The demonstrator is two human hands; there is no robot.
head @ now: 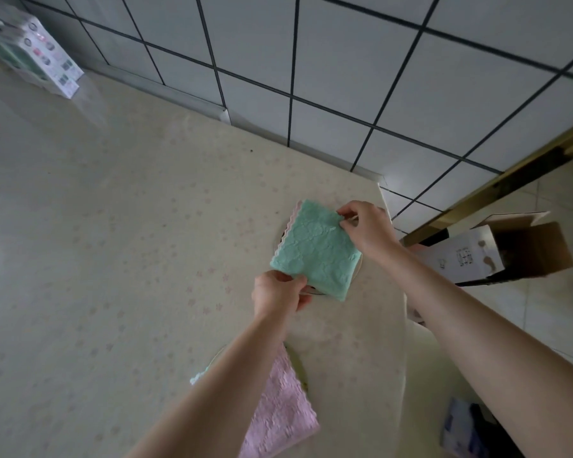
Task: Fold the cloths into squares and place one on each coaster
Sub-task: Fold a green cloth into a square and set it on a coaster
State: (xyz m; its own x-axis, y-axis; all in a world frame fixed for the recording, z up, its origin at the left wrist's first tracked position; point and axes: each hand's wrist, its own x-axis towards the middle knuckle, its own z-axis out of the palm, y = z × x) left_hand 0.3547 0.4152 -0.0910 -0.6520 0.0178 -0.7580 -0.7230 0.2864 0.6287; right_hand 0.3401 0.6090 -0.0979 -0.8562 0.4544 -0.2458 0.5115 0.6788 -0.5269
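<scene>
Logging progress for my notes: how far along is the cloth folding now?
Looks done: the pink cloth lies folded on the near coaster. In hand: the left hand and right hand pinch opposite corners of the folded green cloth over the far coaster. Left: release it there.

Far cloth (315,247) lies over far coaster (312,291), near cloth (278,408) on near coaster (299,366).
</scene>
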